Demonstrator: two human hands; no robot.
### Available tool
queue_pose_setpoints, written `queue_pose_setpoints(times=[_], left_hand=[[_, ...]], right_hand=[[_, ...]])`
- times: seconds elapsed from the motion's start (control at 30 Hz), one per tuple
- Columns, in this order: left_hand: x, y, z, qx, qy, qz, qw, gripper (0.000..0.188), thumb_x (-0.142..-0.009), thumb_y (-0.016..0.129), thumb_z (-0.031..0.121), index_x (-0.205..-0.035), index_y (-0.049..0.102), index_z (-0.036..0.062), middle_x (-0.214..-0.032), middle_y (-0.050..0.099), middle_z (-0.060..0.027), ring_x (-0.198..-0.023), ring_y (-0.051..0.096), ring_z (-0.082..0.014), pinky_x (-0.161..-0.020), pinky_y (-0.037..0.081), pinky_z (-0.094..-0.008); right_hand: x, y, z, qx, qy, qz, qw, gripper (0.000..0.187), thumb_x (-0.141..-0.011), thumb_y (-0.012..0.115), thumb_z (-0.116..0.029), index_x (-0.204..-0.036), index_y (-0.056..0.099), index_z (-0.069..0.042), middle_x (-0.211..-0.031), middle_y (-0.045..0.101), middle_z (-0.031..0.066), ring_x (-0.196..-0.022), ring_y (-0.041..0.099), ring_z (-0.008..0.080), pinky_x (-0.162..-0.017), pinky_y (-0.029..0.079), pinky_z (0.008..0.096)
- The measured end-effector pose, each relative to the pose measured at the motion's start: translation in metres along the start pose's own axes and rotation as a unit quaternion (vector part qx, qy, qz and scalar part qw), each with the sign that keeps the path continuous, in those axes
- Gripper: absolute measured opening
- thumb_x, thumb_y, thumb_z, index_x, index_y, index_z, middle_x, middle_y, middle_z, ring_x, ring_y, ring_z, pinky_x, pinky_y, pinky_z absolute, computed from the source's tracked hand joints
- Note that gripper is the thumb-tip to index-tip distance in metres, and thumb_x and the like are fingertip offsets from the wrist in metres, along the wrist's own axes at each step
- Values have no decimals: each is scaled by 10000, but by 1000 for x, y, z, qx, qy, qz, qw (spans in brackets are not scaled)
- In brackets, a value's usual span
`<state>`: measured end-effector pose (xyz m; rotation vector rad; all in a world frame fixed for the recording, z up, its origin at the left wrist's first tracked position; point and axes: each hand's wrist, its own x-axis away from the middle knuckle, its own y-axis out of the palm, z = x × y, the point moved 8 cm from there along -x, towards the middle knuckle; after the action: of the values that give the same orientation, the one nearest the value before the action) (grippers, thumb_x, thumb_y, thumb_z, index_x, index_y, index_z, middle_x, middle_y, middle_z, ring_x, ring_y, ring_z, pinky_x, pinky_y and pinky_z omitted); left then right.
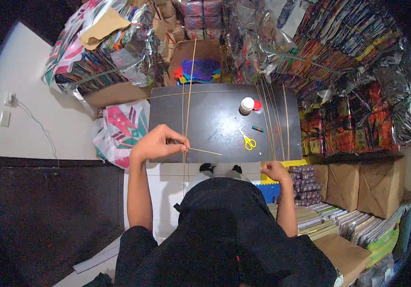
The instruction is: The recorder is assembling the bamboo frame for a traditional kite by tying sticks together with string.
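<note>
My left hand (160, 143) is closed in a pinch over the table's near left edge, gripping a thin tan stick (206, 151) that points to the right. Long thin sticks (189, 91) also run away from me past its fingertips; whether they are in the pinch I cannot tell. At the near right edge, my right hand (276, 171) has its fingers curled, close to the ends of several long sticks (273, 125). What it holds, if anything, is hidden. Yellow-handled scissors (249, 142) lie on the dark table (167, 124) between my hands.
A white-lidded jar (247, 105), a red lid (257, 105) and a small green tube (258, 128) are on the table. Another stick (200, 92) crosses its far side. Coloured sheets (199, 70) lie beyond it. Wrapped stacks (306, 57) and brown boxes (381, 184) crowd around.
</note>
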<state>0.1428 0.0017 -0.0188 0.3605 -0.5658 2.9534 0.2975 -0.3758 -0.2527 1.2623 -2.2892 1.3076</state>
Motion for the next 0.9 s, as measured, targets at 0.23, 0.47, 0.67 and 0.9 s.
queue_pose_setpoints(times=[0.23,0.47,0.67,0.9], left_hand=[[0,-12,2,-10,1,-3,1000,158,-844,708,68,-972,751,-13,-811,745,-56,-723,613,-60,-661,494,-261],[-7,-4,18,-57,10,-25,998,176,-876,702,113,-979,736,-25,-861,755,-78,-801,670,-107,-758,526,-287],[-32,24,52,-98,87,-66,989,166,-845,712,101,-983,744,14,-828,746,-94,-750,688,-156,-724,519,-302],[-43,28,89,-122,109,-77,984,197,-860,729,130,-1011,734,4,-856,748,-109,-791,700,-147,-735,530,-306]], right_hand=[[18,17,100,-3,79,-11,997,367,-884,727,-373,-804,706,-15,-663,647,97,-647,594,149,-638,488,351],[28,-10,54,95,69,32,993,333,-866,722,-313,-992,719,-5,-917,716,190,-904,699,286,-809,533,390],[32,-39,-178,-282,-284,126,908,356,-970,600,-145,-1301,578,-18,-1260,651,149,-1215,609,259,-1065,439,375],[32,15,-253,-566,-287,-190,749,351,-1028,541,-163,-1347,493,-25,-1151,643,77,-888,607,144,-828,509,318]])
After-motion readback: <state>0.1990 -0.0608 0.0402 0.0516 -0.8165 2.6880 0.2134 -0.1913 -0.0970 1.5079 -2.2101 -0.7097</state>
